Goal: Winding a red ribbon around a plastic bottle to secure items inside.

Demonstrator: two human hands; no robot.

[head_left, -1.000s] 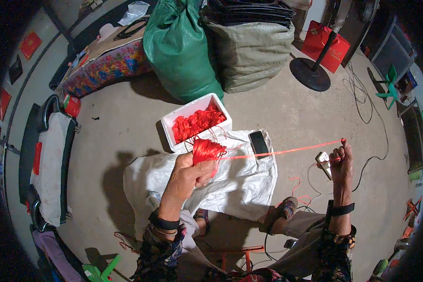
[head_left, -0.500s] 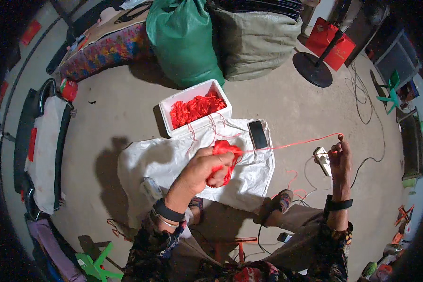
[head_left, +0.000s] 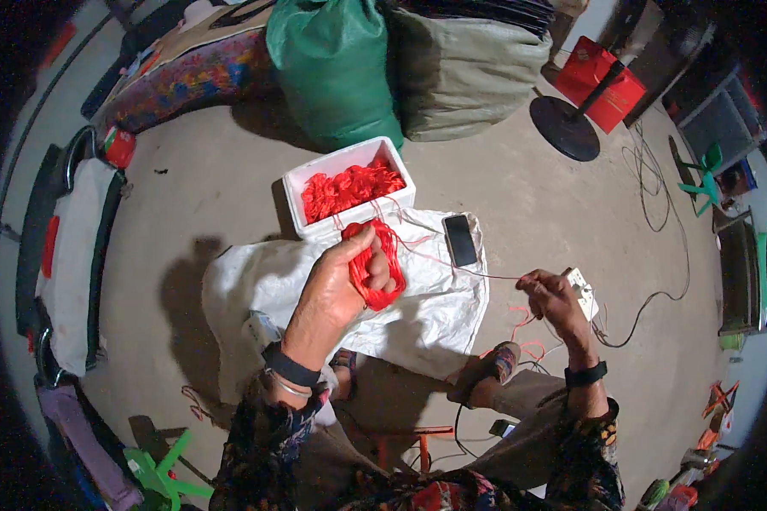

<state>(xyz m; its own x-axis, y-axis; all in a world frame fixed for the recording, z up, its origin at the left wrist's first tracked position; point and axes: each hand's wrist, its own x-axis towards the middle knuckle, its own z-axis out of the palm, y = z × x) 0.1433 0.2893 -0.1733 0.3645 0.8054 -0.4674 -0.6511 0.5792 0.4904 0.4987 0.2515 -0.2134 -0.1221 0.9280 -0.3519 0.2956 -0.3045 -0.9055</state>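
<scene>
My left hand (head_left: 332,281) is closed around a looped bundle of red cord (head_left: 389,285), above a white woven sheet on the floor. A single red strand (head_left: 469,269) runs from the bundle across to my right hand (head_left: 554,298), whose fingertips pinch it. The strand hangs in a slack curve between the hands. Just beyond the bundle, a white foam box (head_left: 307,223) holds more red cord (head_left: 349,189), with a few ends trailing over its near wall. Loose red cord (head_left: 524,328) also lies on the floor below my right hand.
A black phone (head_left: 460,240) rests on the white sheet (head_left: 247,277). Beside my right hand lies a white power strip (head_left: 581,294) with its cable. Behind the box stand a green sack (head_left: 332,77) and a beige sack (head_left: 477,81). A round black stand base (head_left: 564,128) is farther right.
My right hand has come inward and lower, so the taut strand now sags. My left hand has turned, lifting the bundle up and to the left, showing its open loop.
</scene>
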